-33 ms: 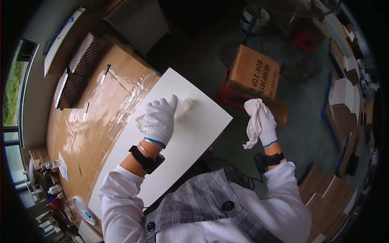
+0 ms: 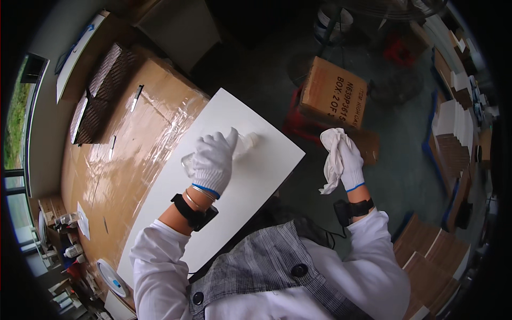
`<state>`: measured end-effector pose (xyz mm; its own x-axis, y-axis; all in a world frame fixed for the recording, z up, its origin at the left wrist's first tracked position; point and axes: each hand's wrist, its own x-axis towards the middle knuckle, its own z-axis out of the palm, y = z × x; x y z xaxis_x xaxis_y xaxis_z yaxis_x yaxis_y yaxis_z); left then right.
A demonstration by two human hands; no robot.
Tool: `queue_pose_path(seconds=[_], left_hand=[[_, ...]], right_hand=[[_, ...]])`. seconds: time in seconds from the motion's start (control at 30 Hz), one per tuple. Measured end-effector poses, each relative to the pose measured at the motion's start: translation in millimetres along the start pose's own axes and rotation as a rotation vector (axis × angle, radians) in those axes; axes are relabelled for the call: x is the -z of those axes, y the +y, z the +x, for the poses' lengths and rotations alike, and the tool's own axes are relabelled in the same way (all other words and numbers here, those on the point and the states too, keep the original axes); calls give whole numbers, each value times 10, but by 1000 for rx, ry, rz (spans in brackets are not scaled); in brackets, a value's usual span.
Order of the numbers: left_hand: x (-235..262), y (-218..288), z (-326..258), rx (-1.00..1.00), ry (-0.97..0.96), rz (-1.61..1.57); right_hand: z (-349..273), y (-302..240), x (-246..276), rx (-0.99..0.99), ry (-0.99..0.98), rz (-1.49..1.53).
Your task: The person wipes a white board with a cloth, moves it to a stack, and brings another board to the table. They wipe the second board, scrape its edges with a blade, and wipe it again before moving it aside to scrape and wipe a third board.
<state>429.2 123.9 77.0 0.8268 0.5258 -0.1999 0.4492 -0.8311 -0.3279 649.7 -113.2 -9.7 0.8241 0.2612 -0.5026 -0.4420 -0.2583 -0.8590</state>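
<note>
My left hand, in a white knit glove with a blue cuff, is wrapped round a clear plastic bottle. The bottle is tilted over the white board, its pale neck end pointing right; the fingers cover its middle. Whether it touches the board I cannot tell. Off the board's right edge, my right hand, gloved alike, grips a crumpled off-white cloth that hangs down on its left side.
The board lies on a table covered with brown cardboard and clear film. Pens and a dark mesh-patterned box sit at its far left. Beyond my right hand stands a cardboard box. Stacked panels are at right.
My left hand has shifted slightly to the right with the bottle in it. The right hand and cloth have hardly moved.
</note>
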Motion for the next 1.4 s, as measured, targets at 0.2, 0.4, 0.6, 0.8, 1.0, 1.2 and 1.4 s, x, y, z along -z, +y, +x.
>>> queue_pose_path(seconds=[0.2, 0.4, 0.6, 0.8, 1.0, 1.2, 1.4], left_hand=[[-43, 338, -80, -135, 102, 20], [-24, 309, -30, -69, 14, 40], [11, 421, -139, -125, 10, 10], [-96, -50, -30, 66, 17, -17], [-171, -466, 257, 324, -56, -88], [-230, -661, 378, 430, -40, -125], [-538, -1045, 1, 503, 208, -339]], right_hand=[[67, 67, 88, 15, 22, -140], [15, 65, 132, 9, 58, -196], [-8, 45, 86, 10, 23, -141], [213, 231, 152, 17, -23, -35], [117, 241, 66, -48, -58, 90], [262, 337, 135, -19, -26, -96], [197, 198, 263, 86, -216, 149]])
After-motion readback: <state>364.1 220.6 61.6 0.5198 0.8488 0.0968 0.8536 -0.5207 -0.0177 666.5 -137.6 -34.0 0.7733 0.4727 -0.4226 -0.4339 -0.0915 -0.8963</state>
